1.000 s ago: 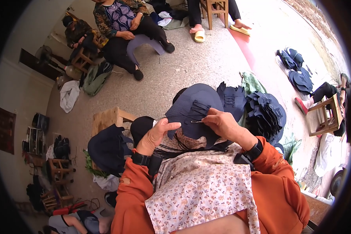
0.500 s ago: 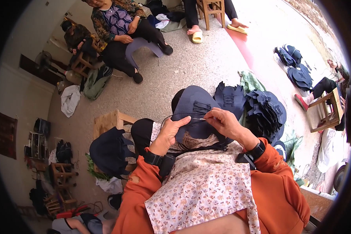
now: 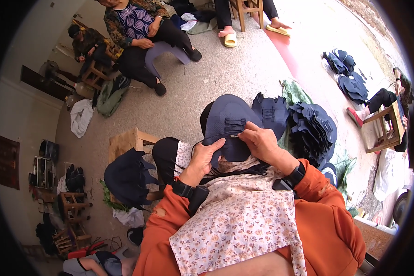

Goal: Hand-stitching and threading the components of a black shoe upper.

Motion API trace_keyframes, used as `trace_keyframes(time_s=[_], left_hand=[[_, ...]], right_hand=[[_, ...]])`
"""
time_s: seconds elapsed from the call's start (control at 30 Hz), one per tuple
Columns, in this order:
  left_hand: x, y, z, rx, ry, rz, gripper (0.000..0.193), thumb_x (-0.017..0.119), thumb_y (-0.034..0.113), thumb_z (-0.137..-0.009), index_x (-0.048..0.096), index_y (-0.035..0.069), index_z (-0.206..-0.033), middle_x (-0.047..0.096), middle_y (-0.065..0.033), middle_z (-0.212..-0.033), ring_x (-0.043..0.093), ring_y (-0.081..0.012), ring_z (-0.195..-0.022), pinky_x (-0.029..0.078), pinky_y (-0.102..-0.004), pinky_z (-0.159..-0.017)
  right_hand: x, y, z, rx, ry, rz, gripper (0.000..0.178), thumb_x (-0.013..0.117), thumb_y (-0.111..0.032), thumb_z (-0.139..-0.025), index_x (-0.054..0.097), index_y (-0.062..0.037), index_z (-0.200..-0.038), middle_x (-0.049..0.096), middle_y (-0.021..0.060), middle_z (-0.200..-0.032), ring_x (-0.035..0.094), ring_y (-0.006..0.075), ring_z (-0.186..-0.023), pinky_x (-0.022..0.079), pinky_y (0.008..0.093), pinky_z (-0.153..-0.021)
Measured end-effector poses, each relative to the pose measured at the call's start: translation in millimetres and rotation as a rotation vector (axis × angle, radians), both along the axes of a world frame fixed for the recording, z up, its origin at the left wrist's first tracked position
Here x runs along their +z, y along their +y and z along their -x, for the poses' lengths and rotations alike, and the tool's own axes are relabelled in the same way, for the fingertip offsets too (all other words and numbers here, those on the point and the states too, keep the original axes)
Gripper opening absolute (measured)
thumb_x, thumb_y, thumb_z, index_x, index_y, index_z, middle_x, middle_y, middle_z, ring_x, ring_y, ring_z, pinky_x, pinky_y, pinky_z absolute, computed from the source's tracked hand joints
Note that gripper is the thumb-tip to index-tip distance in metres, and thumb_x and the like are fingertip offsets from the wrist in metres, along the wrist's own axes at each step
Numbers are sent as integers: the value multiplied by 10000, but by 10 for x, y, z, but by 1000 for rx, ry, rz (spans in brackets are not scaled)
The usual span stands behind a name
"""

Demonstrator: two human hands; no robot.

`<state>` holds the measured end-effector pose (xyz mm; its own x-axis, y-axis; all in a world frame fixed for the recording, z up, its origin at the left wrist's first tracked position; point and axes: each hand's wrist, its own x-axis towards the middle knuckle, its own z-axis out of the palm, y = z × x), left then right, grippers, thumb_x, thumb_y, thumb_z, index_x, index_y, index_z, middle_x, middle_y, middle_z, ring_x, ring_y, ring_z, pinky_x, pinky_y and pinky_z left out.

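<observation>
A dark blue shoe upper [image 3: 228, 122] lies over my lap, with dark lacing across its middle. My left hand [image 3: 204, 158] grips its near left edge from below. My right hand [image 3: 261, 141] pinches at the lacing on the right side, thumb and fingers closed; a thin needle or thread seems to sit at the fingertips. A black cord [image 3: 202, 142] loops from the piece toward my left hand. Both forearms wear orange sleeves and dark wristbands. A flowered apron [image 3: 237, 225] covers my lap.
A stack of dark blue shoe uppers [image 3: 313, 129] rests to my right, and another dark pile [image 3: 129, 177] sits on a wooden stool [image 3: 124, 142] to my left. People sit on low stools ahead and at the far right. More blue pieces [image 3: 347, 76] lie on the ground.
My right hand slid down and right along the lacing while the shoe upper tilted slightly. The left hand stays on the near edge. The view shifted a little.
</observation>
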<state>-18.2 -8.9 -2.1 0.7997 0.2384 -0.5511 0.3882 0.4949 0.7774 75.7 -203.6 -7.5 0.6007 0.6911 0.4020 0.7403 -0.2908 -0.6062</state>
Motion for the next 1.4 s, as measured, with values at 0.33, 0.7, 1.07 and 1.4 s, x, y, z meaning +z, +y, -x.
trace_keyframes(time_s=[0.33, 0.7, 1.07, 1.4], left_hand=[[172, 554, 211, -268, 103, -687, 253, 782, 173, -824, 659, 4, -968, 685, -48, -856, 585, -60, -615, 428, -199, -489], [179, 661, 120, -432, -236, -976, 450, 674, 64, -839, 581, 72, -1280, 683, -66, -1011, 548, -81, -646, 473, -246, -618], [575, 994, 416, -668, -59, -1503, 174, 748, 160, -803, 731, -1, -867, 663, -106, -785, 640, -214, -685, 489, -304, -624], [319, 385, -28, -272, -319, -499, 145, 686, 30, -870, 713, -20, -1003, 694, -54, -837, 655, -101, -722, 548, -206, -655]], right_hand=[[41, 161, 41, -42, 305, -105, 134, 674, -186, -861, 637, -57, -867, 595, 93, -858, 633, 312, -725, 494, 391, -620], [14, 150, -61, 73, 428, -32, 213, 739, -171, -785, 633, -12, -879, 581, 97, -853, 613, 238, -759, 495, 336, -671], [-93, 113, -97, 164, 453, -134, 95, 671, -38, -836, 627, -3, -912, 553, 80, -853, 596, 207, -749, 486, 309, -673], [-14, 182, -26, 107, 326, -35, 87, 663, -97, -835, 659, -47, -906, 580, 111, -876, 622, 314, -798, 494, 381, -694]])
